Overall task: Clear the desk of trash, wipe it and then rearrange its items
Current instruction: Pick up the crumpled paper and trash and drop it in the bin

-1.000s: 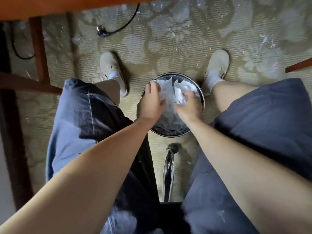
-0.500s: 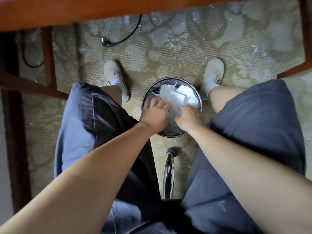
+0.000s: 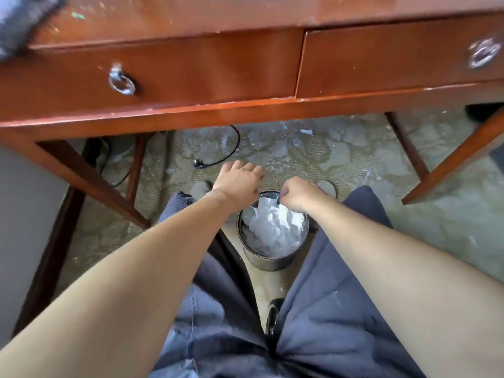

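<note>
Reddish-brown wood fills the top of the view: the desk (image 3: 191,113) spans from 9 o'clock to 3 o'clock, its surface speckled with pale flecks. Two shut drawers face me, the left drawer (image 3: 191,66) at 11 o'clock and the right drawer (image 3: 381,58) at 1 o'clock. Below it lies a patterned olive carpet (image 3: 341,156) scattered with white scraps. My blue-grey shorts (image 3: 341,309) cover both thighs from 6 o'clock upward. Between my knees, just below centre, a round dark bin (image 3: 268,261) stands upright on the carpet, filled with crumpled white paper (image 3: 272,225). My two hands are apart, above the bin's far rim. My left hand (image 3: 237,184) is at the rim's 11 o'clock, fingers relaxed and loosely spread, holding nothing. My right hand (image 3: 300,196) is at 1 o'clock, fingers curled into a loose fist with nothing visible inside. A black cable (image 3: 218,159) trails on the carpet at 11 o'clock from my left hand. Each drawer carries a silver ring pull (image 3: 122,83).
</note>
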`<state>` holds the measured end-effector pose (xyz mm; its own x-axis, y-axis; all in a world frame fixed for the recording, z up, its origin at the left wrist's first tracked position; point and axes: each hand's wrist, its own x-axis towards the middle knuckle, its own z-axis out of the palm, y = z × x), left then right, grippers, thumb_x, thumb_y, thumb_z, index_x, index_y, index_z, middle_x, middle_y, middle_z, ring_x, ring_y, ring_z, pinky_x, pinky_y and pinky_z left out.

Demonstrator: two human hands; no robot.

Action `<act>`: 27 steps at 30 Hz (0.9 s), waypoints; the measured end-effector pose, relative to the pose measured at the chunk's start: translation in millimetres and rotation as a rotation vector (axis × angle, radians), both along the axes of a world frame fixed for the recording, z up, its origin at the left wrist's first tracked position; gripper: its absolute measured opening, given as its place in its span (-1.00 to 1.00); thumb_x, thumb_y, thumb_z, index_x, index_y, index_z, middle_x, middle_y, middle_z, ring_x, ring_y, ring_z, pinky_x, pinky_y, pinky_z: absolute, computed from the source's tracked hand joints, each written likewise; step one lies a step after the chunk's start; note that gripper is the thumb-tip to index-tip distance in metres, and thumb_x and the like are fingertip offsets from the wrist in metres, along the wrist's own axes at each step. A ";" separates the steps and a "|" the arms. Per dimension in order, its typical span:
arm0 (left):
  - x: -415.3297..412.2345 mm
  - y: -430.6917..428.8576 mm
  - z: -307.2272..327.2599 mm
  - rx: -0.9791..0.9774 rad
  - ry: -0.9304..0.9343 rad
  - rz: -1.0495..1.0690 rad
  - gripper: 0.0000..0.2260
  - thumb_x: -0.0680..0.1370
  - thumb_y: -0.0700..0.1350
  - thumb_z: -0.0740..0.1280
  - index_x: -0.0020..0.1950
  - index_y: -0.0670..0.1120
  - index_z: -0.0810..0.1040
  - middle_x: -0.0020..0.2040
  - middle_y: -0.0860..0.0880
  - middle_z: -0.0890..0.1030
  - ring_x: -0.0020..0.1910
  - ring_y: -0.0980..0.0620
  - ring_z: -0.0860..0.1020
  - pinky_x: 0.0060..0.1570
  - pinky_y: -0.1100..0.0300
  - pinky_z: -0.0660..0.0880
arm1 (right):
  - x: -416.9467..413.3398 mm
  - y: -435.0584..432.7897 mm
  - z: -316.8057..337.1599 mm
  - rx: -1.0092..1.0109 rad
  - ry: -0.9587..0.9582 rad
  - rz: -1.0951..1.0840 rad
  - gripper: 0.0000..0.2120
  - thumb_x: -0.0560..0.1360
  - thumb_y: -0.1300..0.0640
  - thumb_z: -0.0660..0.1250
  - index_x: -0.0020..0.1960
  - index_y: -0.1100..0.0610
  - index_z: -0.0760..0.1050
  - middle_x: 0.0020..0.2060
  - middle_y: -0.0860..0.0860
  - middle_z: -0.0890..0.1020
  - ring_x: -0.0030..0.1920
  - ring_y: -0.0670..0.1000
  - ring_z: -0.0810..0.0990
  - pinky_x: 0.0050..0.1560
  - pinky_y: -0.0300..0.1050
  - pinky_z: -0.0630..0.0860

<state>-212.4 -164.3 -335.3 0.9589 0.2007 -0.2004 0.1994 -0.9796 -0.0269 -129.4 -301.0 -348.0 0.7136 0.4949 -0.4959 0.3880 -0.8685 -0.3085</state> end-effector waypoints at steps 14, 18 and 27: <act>18.7 -3.0 213.8 -0.010 -0.438 0.015 -0.61 0.53 -0.08 0.28 0.36 -0.03 0.39 0.30 -0.08 0.50 0.31 -0.18 0.40 0.19 -0.05 0.36 | 20.0 -19.2 211.3 0.366 -0.420 -0.075 -0.78 0.54 0.16 0.24 0.08 -0.05 0.60 0.07 0.04 0.65 0.08 0.15 0.60 0.03 -0.05 0.52; 54.4 13.5 258.4 -0.029 -0.480 0.019 -0.59 0.53 -0.10 0.28 0.38 -0.04 0.38 0.33 -0.09 0.46 0.31 -0.20 0.39 0.18 -0.05 0.37 | 52.1 -9.0 253.6 0.438 -0.453 -0.115 -0.78 0.52 0.14 0.25 0.08 -0.08 0.58 0.12 0.01 0.64 0.13 0.13 0.58 0.10 -0.03 0.53; 170.3 63.3 292.2 -0.111 -0.453 0.039 -0.50 0.54 0.02 0.30 0.43 -0.09 0.28 0.35 -0.19 0.38 0.31 -0.27 0.34 0.27 -0.16 0.36 | 151.9 43.4 292.1 0.495 -0.487 -0.140 -0.65 0.53 0.12 0.27 0.30 -0.03 0.46 0.21 0.01 0.58 0.21 0.10 0.54 0.13 -0.07 0.48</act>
